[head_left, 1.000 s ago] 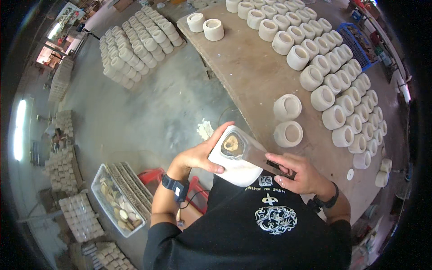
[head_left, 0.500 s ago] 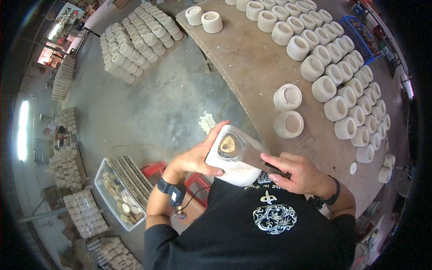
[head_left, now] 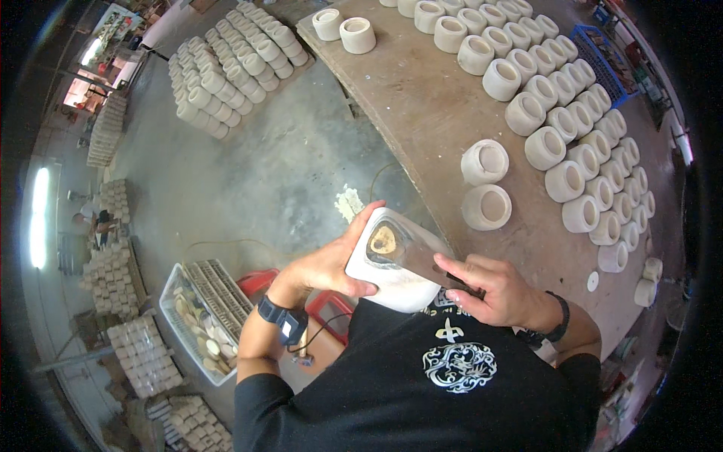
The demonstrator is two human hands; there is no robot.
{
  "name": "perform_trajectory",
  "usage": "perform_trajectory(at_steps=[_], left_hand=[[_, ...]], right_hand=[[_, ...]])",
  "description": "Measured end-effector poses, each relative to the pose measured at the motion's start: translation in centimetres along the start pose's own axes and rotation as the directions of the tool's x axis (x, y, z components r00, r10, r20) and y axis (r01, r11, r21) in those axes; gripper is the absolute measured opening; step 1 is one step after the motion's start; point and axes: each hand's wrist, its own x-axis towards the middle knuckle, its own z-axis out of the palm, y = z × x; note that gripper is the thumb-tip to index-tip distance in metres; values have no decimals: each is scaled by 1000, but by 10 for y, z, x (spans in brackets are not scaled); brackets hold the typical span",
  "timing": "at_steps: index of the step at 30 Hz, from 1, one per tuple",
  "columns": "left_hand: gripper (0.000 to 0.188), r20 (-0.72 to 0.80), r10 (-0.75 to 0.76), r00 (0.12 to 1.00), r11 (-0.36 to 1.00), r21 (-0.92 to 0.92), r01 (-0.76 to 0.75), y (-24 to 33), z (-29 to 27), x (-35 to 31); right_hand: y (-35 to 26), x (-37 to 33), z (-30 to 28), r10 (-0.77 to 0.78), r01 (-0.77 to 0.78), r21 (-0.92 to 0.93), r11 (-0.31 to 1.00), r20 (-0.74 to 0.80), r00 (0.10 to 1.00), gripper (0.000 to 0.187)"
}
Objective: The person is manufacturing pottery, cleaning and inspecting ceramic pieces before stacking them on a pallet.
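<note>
In the crate (head_left: pixel 172 319), pale pieces (head_left: pixel 214 348)

Brn tbl (head_left: pixel 410 105): rows of wht hollow cyls (head_left: pixel 562 123) on R; 2 far L, 2 nr person, 1 flat disc (head_left: pixel 593 281).

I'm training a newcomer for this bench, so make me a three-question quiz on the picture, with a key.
1. Which hand holds the flat, grey-brown blade? A) left; B) right; C) neither.
2. True or false: the left hand holds a rounded white block.
3. How many pale, hollow, cylindrical pieces stand at the upper-left corner of the brown tabletop?

Key: 1. B, the right hand. 2. True. 3. Two.
</note>
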Motion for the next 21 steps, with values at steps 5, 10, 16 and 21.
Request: perform_trajectory(at_steps=[5, 10, 16, 21], left_hand=[[131, -7, -34, 999, 999, -23, 34, 3, -2, -2], [131, -15, -43, 999, 999, -5, 43, 5, -5, -4], [131, -12, -30, 999, 1000, -3, 30, 5, -8, -6], [130, -14, -22, 1000, 1000, -9, 22, 3, -10, -9]], right_hand=[[1, 7, 3, -12, 12, 34, 999, -12, 1000, 56], [3, 10, 4, -9, 9, -33, 999, -5, 1000, 56], [8, 16, 12, -40, 42, 59, 997, -39, 998, 57], [6, 20, 14, -35, 37, 48, 998, -27, 999, 57]])
